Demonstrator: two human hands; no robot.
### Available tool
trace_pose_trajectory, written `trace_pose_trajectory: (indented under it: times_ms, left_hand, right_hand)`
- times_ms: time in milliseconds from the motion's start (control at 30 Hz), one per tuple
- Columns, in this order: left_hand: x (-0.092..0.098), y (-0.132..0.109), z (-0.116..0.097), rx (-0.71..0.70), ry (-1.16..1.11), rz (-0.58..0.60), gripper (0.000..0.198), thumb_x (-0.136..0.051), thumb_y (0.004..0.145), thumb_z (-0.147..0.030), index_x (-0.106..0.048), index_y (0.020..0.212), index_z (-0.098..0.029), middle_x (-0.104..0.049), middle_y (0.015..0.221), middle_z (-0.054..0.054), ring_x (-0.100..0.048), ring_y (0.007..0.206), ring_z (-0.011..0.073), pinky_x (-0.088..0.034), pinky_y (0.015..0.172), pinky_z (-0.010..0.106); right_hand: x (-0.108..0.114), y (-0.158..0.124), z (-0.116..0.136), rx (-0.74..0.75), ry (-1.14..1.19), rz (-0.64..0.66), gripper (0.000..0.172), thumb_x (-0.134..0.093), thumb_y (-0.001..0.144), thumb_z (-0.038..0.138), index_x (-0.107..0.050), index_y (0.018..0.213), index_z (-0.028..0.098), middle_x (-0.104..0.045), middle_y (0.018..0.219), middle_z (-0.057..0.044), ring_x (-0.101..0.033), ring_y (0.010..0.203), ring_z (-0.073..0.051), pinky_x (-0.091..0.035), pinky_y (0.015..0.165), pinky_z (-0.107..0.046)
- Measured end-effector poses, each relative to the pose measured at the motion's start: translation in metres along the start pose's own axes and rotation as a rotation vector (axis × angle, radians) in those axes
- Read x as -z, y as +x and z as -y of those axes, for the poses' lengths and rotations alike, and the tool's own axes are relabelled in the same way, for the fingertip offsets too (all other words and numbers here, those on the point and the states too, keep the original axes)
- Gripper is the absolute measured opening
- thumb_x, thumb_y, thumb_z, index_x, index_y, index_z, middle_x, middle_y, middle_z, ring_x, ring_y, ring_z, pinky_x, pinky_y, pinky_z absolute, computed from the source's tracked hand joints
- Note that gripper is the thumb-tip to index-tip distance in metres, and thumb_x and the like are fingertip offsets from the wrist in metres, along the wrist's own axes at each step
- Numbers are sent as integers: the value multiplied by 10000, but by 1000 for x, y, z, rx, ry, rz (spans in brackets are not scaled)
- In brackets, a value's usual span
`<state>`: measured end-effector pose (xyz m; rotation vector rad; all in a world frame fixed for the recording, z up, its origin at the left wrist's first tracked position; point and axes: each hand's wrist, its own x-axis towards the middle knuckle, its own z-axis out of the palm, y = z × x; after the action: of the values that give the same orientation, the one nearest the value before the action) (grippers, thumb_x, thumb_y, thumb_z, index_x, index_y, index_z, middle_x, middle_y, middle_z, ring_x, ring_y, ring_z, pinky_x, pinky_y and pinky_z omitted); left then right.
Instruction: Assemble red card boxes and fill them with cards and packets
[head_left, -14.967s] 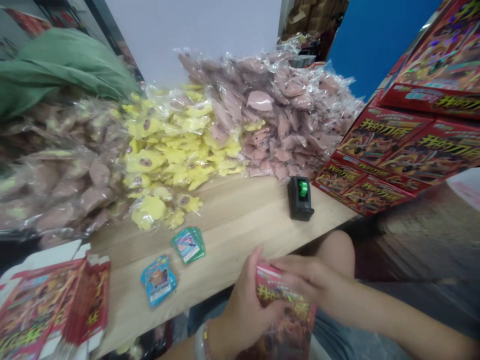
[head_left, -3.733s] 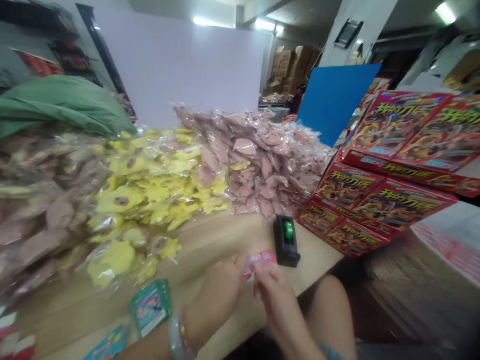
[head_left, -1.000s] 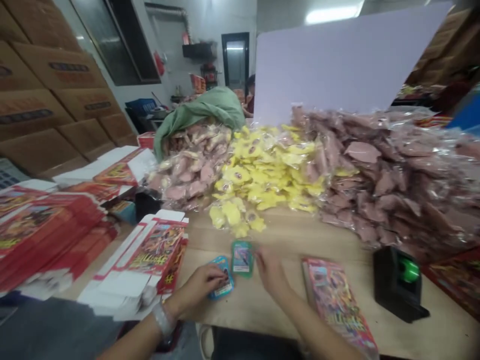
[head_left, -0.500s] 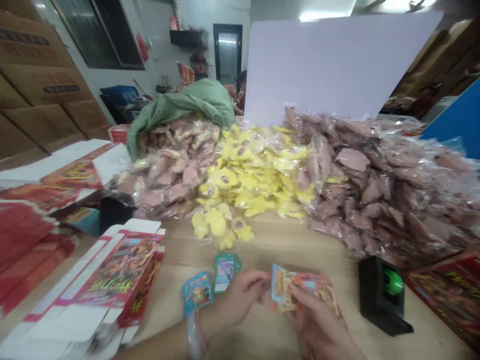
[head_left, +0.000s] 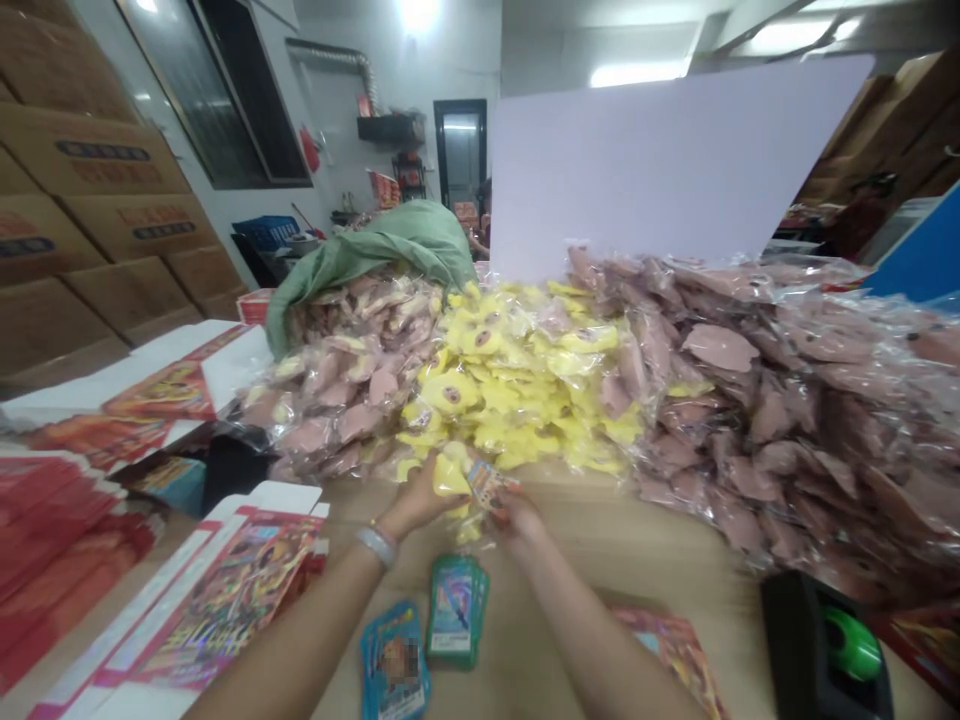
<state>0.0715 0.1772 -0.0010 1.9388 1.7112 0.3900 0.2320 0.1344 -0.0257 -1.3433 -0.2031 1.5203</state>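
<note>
My left hand (head_left: 416,497) is closed on a yellow figure in clear wrap (head_left: 452,472), at the front of the yellow heap (head_left: 517,370). Close beside it, my right hand (head_left: 516,515) grips a small printed packet (head_left: 489,486), its top tilted toward the yellow figure. Another wrapped yellow piece (head_left: 469,526) hangs or lies just below the two hands. Nearer to me on the table are green-edged cards (head_left: 453,608) and a fan of blue cards (head_left: 393,665). A red printed item (head_left: 667,650) lies partly under my right forearm.
Flattened red and white boxes (head_left: 217,590) cover the left side. Wrapped pinkish pieces (head_left: 750,400) are heaped at the right, with more by a green sack (head_left: 382,245). A black tape dispenser (head_left: 821,650) stands front right. Cartons (head_left: 112,230) are stacked at the left.
Both hands have moved forward to the yellow pieces. My left hand has taken hold of one; the right has carried the packet along, away from the red printed item. The view has tilted up.
</note>
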Motion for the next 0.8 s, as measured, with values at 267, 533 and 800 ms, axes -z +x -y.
trace_pose_trajectory:
  times_ms: [267,533,800]
  left_hand:
    - [-55,-26,-72,-202,-55,-213,703,-555,776,-274,-200,1371,-154,-268,1326,202,-291,1247,341,-310,972,436]
    - [-94,-5,-128,-288,-112,-206,522,-460,800,-126,-343,1308,-130,-425,1196,171,-429,1139,282,-369,936,379]
    - [-101,-39,-118,-401,-48,-45,627,-572,773,-316,-320,1319,-137,-542,1103,118,-570,919,201,-449,798,293]
  right_hand:
    - [88,-32,69,474,-254,-153,188,-703,590,213,-609,736,140,-497,522,69,-396,445,-68,-295,392,-177]
    - [196,-100,94,581,-54,-257,899,-784,520,244,-347,1303,312,-626,929,4,-590,667,-137,-457,509,-203]
    - [231,-119,59,384,204,-112,824,-790,542,182,-404,1247,369,-644,1061,32,-631,880,-160,-518,688,-227]
